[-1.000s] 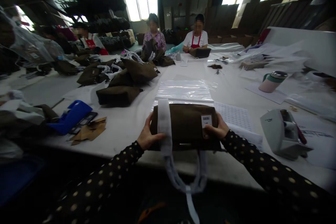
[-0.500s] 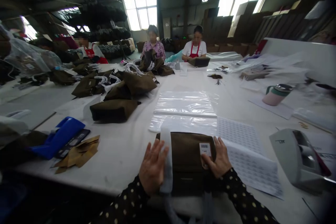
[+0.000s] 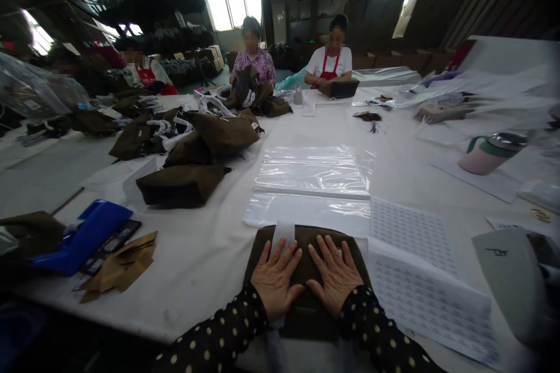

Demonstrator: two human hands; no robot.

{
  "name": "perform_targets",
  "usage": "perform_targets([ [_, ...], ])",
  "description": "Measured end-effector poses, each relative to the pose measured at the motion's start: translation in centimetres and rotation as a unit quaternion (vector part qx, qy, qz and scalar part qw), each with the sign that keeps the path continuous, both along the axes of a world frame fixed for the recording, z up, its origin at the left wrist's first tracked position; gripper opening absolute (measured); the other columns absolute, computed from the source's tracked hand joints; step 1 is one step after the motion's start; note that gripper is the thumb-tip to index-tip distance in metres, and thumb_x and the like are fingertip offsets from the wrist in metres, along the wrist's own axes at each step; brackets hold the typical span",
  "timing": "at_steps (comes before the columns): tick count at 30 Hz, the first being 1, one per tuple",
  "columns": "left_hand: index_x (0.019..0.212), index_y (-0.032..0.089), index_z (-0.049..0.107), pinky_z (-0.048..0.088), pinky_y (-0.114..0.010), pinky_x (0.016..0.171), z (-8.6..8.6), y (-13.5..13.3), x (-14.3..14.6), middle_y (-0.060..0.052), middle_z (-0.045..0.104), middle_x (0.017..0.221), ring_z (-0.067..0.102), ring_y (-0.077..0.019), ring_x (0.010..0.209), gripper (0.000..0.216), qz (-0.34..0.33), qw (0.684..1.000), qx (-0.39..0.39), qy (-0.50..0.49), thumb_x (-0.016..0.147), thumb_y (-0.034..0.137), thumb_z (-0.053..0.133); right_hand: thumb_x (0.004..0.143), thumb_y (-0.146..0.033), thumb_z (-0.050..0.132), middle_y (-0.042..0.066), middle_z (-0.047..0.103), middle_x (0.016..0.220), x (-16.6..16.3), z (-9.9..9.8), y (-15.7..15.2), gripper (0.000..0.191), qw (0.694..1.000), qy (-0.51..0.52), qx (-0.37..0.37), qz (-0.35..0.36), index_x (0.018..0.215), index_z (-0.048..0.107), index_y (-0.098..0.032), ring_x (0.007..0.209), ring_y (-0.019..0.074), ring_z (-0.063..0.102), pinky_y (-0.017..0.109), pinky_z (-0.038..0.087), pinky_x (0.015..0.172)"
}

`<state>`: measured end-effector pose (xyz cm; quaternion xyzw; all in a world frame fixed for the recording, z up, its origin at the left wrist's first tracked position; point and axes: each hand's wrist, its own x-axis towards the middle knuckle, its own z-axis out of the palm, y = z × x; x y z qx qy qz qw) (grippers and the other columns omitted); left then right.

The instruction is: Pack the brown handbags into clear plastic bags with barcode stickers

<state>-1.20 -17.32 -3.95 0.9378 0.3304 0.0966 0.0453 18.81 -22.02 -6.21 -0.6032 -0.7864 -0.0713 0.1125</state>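
A dark olive fabric bag (image 3: 301,317) lies flat at the table's front edge. My left hand (image 3: 275,280) rests on its left half, fingers spread, partly over a pale wrapped strap (image 3: 284,232). On the right half my right hand (image 3: 335,271) lies flat, its fingers also spread, and covers most of the white label. Both palms press down on the cloth with nothing gripped. Just beyond the bag is a stack of clear plastic bags (image 3: 310,180). Printed sticker sheets (image 3: 424,285) lie to the right of my right hand.
More olive bags (image 3: 184,185) are heaped at the left. A blue tape dispenser (image 3: 94,230) and brown paper pieces (image 3: 120,265) lie front left. At right stand a pink cup (image 3: 485,154) and a grey machine (image 3: 510,280). Two co-workers (image 3: 330,64) sit across the table.
Both hands have moved inward from the bag's sides to lie flat on top. My right hand now covers the label. The view has shifted slightly.
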Motion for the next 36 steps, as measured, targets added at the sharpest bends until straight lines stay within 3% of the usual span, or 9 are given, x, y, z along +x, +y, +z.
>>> perform_targets([
  [6, 0.135, 0.024, 0.033, 0.020, -0.048, 0.107, 4.8, 0.3, -3.1, -0.007, 0.030, 0.143, 0.020, -0.0265, 0.133, 0.054, -0.054, 0.979, -0.124, -0.152, 0.089, 0.052, 0.023, 0.072, -0.070, 0.041, 0.013, 0.015, 0.147, 2.3, 4.7, -1.8, 0.081, 0.996, 0.070, 0.037, 0.048, 0.139, 0.023, -0.027, 0.132, 0.0385, 0.013, 0.064, 0.013, 0.100],
  [11, 0.104, 0.020, 0.059, 0.040, -0.037, 0.094, 8.3, 8.0, -4.3, -0.010, 0.056, 0.117, 0.051, -0.0222, 0.110, 0.026, 0.057, 0.933, -0.109, -0.338, 0.087, 0.034, 0.046, 0.081, -0.051, 0.046, 0.010, 0.037, 0.137, 8.8, 8.6, 3.2, 0.056, 0.969, 0.243, 0.046, 0.013, 0.130, 0.040, -0.023, 0.125, 0.0302, 0.034, 0.050, 0.033, 0.100],
  [17, 0.077, 0.018, 0.066, 0.044, -0.024, 0.068, 2.1, 20.4, 1.6, -0.003, 0.064, 0.080, 0.057, -0.0150, 0.074, 0.017, 0.078, 0.970, -0.221, -0.062, 0.070, 0.034, 0.064, 0.082, -0.040, 0.046, 0.010, 0.061, 0.112, 11.8, 1.9, 13.8, 0.039, 0.951, 0.256, -0.173, 0.031, 0.111, 0.058, -0.017, 0.099, 0.0216, 0.059, 0.036, 0.049, 0.086],
  [21, 0.055, 0.017, 0.063, 0.039, -0.021, 0.055, -2.9, 23.9, 4.2, 0.000, 0.061, 0.061, 0.054, -0.0127, 0.058, 0.016, 0.043, 0.956, -0.288, 0.037, 0.061, 0.031, 0.069, 0.065, -0.052, 0.064, 0.014, 0.057, 0.118, 10.8, -2.7, 14.8, 0.053, 0.963, 0.154, -0.217, 0.034, 0.105, 0.064, -0.016, 0.111, 0.0290, 0.052, 0.042, 0.040, 0.096],
  [25, 0.058, 0.017, 0.061, 0.037, -0.022, 0.054, -3.6, 26.3, 4.2, 0.001, 0.057, 0.052, 0.050, -0.0121, 0.051, 0.031, 0.032, 0.937, -0.334, 0.096, 0.078, 0.036, 0.047, 0.067, -0.047, 0.065, 0.008, 0.058, 0.118, 10.8, -3.1, 14.6, 0.042, 0.969, 0.093, -0.229, 0.014, 0.101, 0.065, -0.021, 0.110, 0.0241, 0.053, 0.035, 0.042, 0.092],
  [27, 0.060, 0.017, 0.060, 0.038, -0.023, 0.055, -2.5, 26.8, 4.1, 0.000, 0.057, 0.053, 0.050, -0.0128, 0.051, 0.038, 0.032, 0.933, -0.342, 0.109, 0.082, 0.039, 0.039, 0.081, -0.038, 0.050, 0.005, 0.067, 0.100, 11.0, -2.2, 15.4, 0.024, 0.966, 0.084, -0.245, -0.001, 0.089, 0.067, -0.022, 0.094, 0.0199, 0.061, 0.030, 0.046, 0.080],
  [31, 0.090, 0.016, 0.060, 0.043, -0.028, 0.071, 0.3, 24.1, 3.6, -0.006, 0.063, 0.088, 0.057, -0.0194, 0.079, 0.038, 0.036, 0.950, -0.301, 0.081, 0.077, 0.050, 0.047, 0.090, -0.031, 0.034, 0.004, 0.067, 0.072, 11.5, 1.0, 17.4, 0.036, 0.963, 0.073, -0.258, -0.024, 0.075, 0.065, -0.022, 0.069, 0.0178, 0.062, 0.026, 0.042, 0.062],
  [34, 0.110, 0.014, 0.050, 0.039, -0.035, 0.084, 1.9, 19.9, 2.3, -0.012, 0.055, 0.108, 0.050, -0.0264, 0.098, 0.056, 0.029, 0.987, -0.151, 0.046, 0.066, 0.047, 0.064, 0.087, -0.026, 0.039, 0.004, 0.068, 0.074, 11.8, 3.2, 17.9, 0.028, 0.967, 0.049, -0.249, -0.027, 0.078, 0.066, -0.021, 0.071, 0.0190, 0.062, 0.027, 0.039, 0.063],
  [36, 0.101, 0.014, 0.054, 0.041, -0.036, 0.080, 2.5, 17.8, 1.1, -0.011, 0.059, 0.096, 0.053, -0.0246, 0.091, 0.029, 0.013, 0.997, -0.047, 0.064, 0.077, 0.029, 0.057, 0.084, -0.025, 0.044, 0.004, 0.068, 0.073, 11.9, 3.9, 17.6, 0.023, 0.972, 0.037, -0.231, -0.035, 0.078, 0.066, -0.021, 0.071, 0.0194, 0.062, 0.027, 0.039, 0.063],
])
